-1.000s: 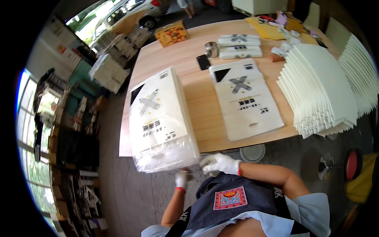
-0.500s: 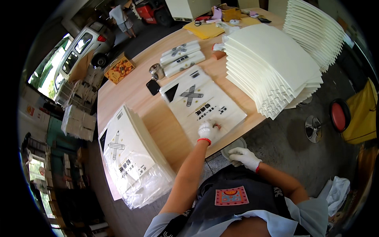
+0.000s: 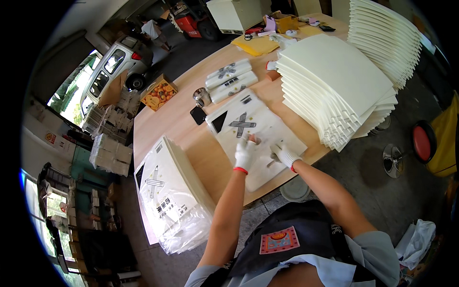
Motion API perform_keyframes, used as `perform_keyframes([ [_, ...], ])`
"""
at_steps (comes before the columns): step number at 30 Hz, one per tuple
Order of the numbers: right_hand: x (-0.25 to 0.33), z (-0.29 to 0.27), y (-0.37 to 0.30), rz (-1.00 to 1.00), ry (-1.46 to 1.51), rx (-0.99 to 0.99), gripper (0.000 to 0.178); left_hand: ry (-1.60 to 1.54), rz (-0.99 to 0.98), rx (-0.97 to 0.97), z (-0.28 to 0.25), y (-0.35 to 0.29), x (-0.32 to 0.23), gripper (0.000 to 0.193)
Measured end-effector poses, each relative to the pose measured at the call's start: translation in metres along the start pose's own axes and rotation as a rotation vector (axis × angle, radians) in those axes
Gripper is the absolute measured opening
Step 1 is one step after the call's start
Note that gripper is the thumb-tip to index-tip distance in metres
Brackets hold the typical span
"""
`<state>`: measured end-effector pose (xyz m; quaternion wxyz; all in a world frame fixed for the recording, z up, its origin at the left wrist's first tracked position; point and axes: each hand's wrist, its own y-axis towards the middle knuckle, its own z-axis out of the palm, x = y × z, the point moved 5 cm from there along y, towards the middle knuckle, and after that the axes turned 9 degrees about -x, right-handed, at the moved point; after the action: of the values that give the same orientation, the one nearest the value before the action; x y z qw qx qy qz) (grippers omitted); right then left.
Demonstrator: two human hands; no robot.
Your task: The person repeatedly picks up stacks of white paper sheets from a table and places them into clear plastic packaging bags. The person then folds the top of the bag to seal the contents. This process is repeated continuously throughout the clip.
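A stack of clear printed plastic bags with a crossed-pencil design lies flat in front of me. My left hand, in a white glove with bare fingertips, rests over the middle of this stack, its finger and thumb apart. To its right, my right hand, gloved too, is over the stack's right part with fingers drawn together; whatever is between them is too blurred to tell. At the left stands a thick pile of filled paper packs in the same printed bags. A tall stack of cream paper sheets fans out at the right.
Rolled printed bags, a metal cup and a black phone sit beyond the bags. An orange fruit-patterned box is at the table's left edge. More paper stands far right. A bucket is below the front edge.
My right hand has come up from beside the apron onto the bag stack. My left hand has moved farther up the stack. The view has shifted slightly, and the top bag's lower print is now blurred.
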<state>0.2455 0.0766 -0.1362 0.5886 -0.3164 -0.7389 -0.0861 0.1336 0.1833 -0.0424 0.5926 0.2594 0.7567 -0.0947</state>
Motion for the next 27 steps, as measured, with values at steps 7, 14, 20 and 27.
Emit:
perform_keyframes([
  [7, 0.033, -0.045, -0.063, 0.215, -0.480, 0.380, 0.044, -0.375, -0.187, 0.038, -0.040, 0.017, -0.043, 0.011],
  [14, 0.131, 0.009, -0.035, -0.589, -0.431, -0.132, 0.023, -0.077, 0.074, 0.160, -0.017, -0.003, -0.081, 0.009],
  [20, 0.104, 0.001, -0.055, -1.054, -0.478, -0.002, 0.020, 0.483, 0.227, 0.189, -0.025, -0.021, -0.119, 0.022],
  [27, 0.185, -0.213, -0.189, -1.216, -0.777, -0.688, 0.017, 0.816, 0.531, -0.348, -0.051, -0.038, -0.159, 0.039],
])
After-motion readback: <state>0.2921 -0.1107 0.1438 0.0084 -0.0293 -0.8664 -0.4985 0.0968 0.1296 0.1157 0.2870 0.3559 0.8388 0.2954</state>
